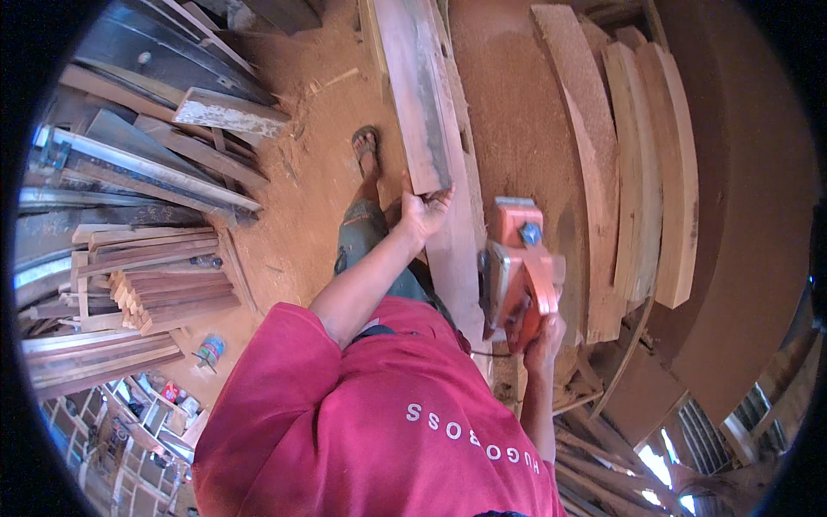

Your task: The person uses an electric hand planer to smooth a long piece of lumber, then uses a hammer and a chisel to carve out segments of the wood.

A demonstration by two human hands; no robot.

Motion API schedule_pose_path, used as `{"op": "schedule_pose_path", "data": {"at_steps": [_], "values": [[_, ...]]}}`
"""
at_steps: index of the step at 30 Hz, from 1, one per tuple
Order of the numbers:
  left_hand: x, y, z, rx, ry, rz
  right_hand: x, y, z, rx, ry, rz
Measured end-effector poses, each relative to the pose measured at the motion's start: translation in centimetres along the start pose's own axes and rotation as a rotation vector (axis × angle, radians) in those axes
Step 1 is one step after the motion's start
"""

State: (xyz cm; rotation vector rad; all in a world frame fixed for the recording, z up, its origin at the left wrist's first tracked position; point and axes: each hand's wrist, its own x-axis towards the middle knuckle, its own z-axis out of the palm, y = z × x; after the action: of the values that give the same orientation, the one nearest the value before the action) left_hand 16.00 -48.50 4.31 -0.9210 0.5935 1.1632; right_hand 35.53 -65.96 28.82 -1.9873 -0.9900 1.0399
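My left hand grips the near end of a long wooden board, its thumb and fingers around the board's end. The board has a pinkish brown face with a dark grey streak and runs away from me. In my right hand is an orange electric hand planer with a dark blue front knob. My fingers are closed around its rear handle. The planer is to the right of the board and apart from it. Beneath the board lies a longer pale beam.
Thick, curved timber slabs lie to the right amid sawdust. On the left, many planks lean together, with stacked cut pieces below them. Sawdust covers the floor. A small blue container stands at lower left.
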Motion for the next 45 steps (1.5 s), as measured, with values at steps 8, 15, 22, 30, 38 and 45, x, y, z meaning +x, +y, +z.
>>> {"op": "schedule_pose_path", "data": {"at_steps": [8,15,22,30,38,45], "values": [[-2.3,7.4,-3.8,0.559,-0.166,-0.245,6.7,-5.3,9.8,0.266,-0.353,0.034],[-4.2,13.7,-6.1,1.154,0.350,0.191,7.0,-3.7,13.3,0.198,-0.398,0.035],[-4.2,18.1,-5.8,1.258,0.468,0.276,3.2,0.6,11.8,0.042,-0.404,-0.020],[-3.4,18.2,-2.2,1.294,0.361,0.304,9.6,-4.2,15.1,0.004,-0.384,0.005],[-3.4,17.2,0.6,1.348,0.289,0.215,18.4,-11.3,19.7,-0.014,-0.380,-0.175],[-3.0,15.0,5.7,1.360,0.181,0.184,25.7,-17.2,24.6,0.059,-0.236,-0.256]]}}
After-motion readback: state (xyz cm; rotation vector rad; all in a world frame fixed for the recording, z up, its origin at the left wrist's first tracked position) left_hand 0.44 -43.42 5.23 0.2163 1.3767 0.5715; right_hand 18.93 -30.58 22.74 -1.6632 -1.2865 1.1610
